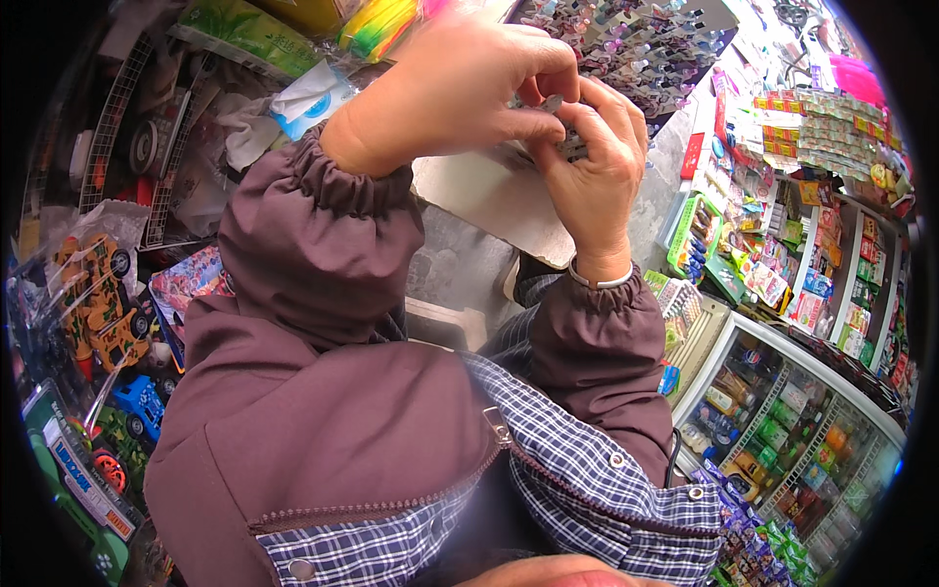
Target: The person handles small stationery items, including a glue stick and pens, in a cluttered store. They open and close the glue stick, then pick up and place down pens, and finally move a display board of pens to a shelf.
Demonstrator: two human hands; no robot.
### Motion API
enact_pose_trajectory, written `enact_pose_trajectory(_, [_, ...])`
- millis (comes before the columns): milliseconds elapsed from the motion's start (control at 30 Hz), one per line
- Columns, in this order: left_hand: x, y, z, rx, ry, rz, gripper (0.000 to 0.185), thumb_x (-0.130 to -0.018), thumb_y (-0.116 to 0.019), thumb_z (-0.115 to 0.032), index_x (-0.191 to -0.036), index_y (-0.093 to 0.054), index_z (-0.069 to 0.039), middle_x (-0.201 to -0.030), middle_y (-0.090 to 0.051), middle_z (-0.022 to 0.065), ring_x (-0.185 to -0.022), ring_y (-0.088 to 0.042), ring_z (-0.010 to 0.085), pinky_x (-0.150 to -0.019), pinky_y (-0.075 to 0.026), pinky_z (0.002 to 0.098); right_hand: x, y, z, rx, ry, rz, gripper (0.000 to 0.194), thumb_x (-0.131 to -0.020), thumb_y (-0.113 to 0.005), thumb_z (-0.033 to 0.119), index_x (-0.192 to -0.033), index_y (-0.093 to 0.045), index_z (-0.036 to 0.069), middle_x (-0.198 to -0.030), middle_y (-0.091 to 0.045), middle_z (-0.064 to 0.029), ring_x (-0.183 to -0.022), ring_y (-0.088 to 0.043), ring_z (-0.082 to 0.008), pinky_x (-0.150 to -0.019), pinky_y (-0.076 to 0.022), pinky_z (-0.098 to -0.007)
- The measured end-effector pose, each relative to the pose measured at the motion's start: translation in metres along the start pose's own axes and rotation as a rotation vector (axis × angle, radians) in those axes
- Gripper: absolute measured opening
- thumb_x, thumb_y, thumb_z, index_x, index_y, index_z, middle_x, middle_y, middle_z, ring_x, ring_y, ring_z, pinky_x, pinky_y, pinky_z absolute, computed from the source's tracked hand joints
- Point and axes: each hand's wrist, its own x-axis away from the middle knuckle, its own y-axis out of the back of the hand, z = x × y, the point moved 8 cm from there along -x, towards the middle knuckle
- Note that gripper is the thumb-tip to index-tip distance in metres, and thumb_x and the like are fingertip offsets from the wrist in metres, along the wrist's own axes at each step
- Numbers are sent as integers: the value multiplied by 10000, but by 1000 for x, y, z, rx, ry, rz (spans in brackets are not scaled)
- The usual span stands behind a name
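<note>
My left hand (469,92) reaches across from the left, its thumb and curled fingers closed on a small translucent piece (552,103). My right hand (601,158), with a pale bangle at the wrist, meets it from the right. Its bent fingertips touch the same piece; the part inside the fingers is hidden. Just beyond both hands stands a dark-edged tray (722,44) crowded with small upright pieces that have clear and pink tips. A pale board (506,194) lies below the hands.
To the left are packaged toy vehicles (106,301), wire racks (110,125) and a tissue pack (312,95). At right, a glass-fronted drinks fridge (792,418) stands below shelves of small packaged goods (814,286). A green basket (693,235) sits nearer my right arm.
</note>
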Motion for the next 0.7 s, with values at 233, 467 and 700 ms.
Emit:
enact_pose_trajectory(233, [5, 8, 12, 25, 80, 11, 240, -792, -778, -109, -984, -665, -21, -844, -675, 49, -737, -641, 129, -662, -508, 273, -1, 12, -12, -231, -146, 12, 311, -739, -746, 68, -1046, -708, 45, -1087, -695, -111, -1052, -626, -279, -930, -479, -374])
enact_pose_trajectory(467, [2, -2, 18, -156, 37, 18, 265, -764, -788, -137, -984, -677, -38, -846, -675, 78, -770, -650, 212, -687, -507, 317, 7, 23, -27, -445, -271, -151, 204, -827, -722, 31, -1030, -710, 20, -1040, -702, -117, -962, -658, -205, -861, -508, -308])
enact_pose_trajectory(700, [2, -10, 13, -377, -85, -27, 260, -701, -802, -150, -926, -683, -97, -901, -641, 60, -825, -618, 285, -732, -493, 377, 14, 48, -43, -512, -333, -351, 155, -876, -706, 52, -1022, -710, -2, -947, -723, -69, -863, -657, -124, -801, -525, -278])
